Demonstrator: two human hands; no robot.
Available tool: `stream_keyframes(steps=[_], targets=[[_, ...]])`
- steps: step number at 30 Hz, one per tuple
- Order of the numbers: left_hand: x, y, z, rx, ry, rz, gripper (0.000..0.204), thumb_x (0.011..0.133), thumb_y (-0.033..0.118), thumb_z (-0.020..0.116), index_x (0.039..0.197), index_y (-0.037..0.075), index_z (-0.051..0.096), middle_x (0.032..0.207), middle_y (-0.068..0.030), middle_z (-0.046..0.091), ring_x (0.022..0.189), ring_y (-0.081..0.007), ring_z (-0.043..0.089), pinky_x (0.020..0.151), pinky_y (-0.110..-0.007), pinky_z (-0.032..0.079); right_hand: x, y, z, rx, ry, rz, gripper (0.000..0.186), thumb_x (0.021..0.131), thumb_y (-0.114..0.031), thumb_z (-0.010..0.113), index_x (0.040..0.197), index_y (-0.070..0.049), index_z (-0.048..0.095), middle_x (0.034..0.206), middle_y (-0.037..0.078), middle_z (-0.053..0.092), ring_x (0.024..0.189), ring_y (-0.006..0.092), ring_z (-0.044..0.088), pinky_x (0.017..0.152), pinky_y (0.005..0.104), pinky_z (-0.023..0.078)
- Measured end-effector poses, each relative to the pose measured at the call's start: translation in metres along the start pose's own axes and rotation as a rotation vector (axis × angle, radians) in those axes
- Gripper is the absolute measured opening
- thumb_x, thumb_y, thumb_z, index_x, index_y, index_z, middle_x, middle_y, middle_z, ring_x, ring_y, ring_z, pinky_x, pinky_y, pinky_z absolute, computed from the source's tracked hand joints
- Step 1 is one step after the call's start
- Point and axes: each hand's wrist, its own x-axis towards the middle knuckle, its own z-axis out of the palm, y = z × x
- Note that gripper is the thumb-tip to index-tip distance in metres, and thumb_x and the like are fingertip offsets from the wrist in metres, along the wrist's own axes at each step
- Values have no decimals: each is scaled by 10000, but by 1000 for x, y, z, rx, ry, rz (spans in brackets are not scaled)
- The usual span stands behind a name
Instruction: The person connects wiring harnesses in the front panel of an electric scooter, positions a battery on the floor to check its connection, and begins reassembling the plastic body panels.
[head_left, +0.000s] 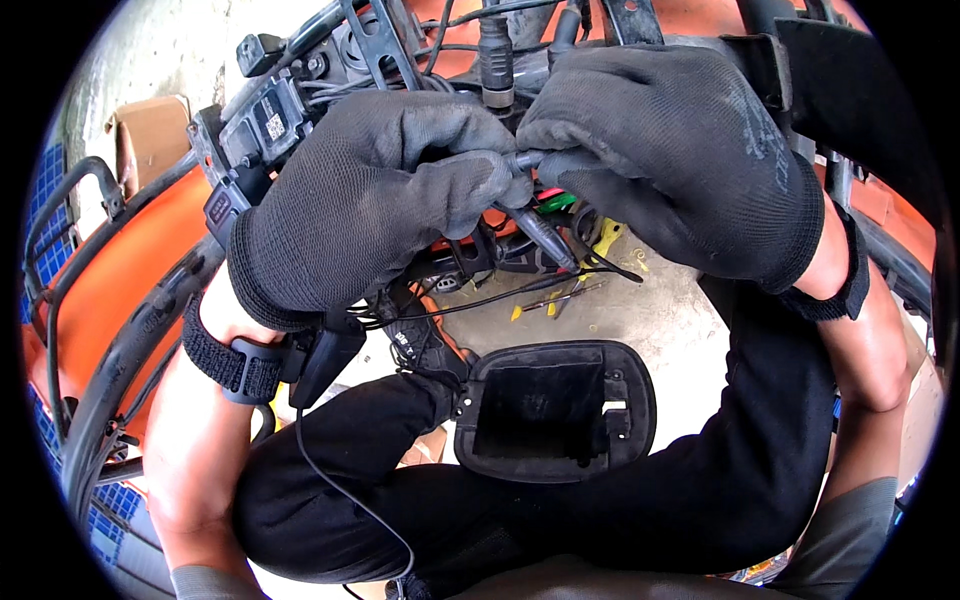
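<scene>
Both my hands wear black knit work gloves and meet at the upper middle. My left hand (pixel 350 190) is closed, thumb and fingers pinching a black cable connector (pixel 545 238) whose tapered end points down to the right. My right hand (pixel 690 150) is closed on a short dark cable piece (pixel 529 159) that shows between the two hands; its fingertips partly hide it. Just behind them a thick round black connector (pixel 495 60) stands upright. Left of my left hand, a black electronic module (pixel 262 120) is fixed to the frame, with wires running from it.
Black frame tubes (pixel 110 390) and orange panels (pixel 170 270) flank me. Below my hands, a yellow-handled tool (pixel 608 240) and thin tools (pixel 565 298) lie on the floor. An open black plastic housing (pixel 640 400) rests between my legs. A cardboard box (pixel 150 140) stands left.
</scene>
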Motion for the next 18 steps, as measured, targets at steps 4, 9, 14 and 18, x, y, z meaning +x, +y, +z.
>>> stream_keyframes(steps=[4, 9, 14, 18], targets=[[3, 6, -1, 104, -23, -33, 279, 953, 296, 665, 1050, 37, 701, 827, 18, 660, 682, -49, 551, 618, -211, 451, -3, -4, 1, -23, -14, 19, 261, 767, -91, 749, 1007, -33, 664, 912, 122, 673, 826, 303, 681, 716, 388, 557], [-6, 2, 14, -78, 101, -49, 279, 958, 322, 649, 1013, 53, 701, 777, 41, 619, 633, -39, 502, 570, -189, 383, -2, -3, 3, -29, -6, 26, 228, 797, -105, 729, 1002, -31, 662, 894, 118, 669, 802, 297, 675, 693, 387, 546], [-7, 9, 15, -211, 92, -125, 283, 978, 338, 622, 978, 65, 697, 747, 54, 598, 613, -31, 471, 558, -184, 349, -1, -2, 4, 30, 45, 30, 215, 821, -122, 714, 1001, -20, 656, 883, 117, 662, 780, 293, 668, 675, 377, 535], [-7, 4, 22, -242, 173, -91, 272, 992, 316, 606, 976, 62, 698, 737, 53, 594, 605, -33, 467, 560, -196, 358, -1, -2, 4, 8, 69, 22, 217, 821, -122, 718, 1001, -20, 654, 881, 114, 660, 786, 291, 668, 678, 374, 534]])
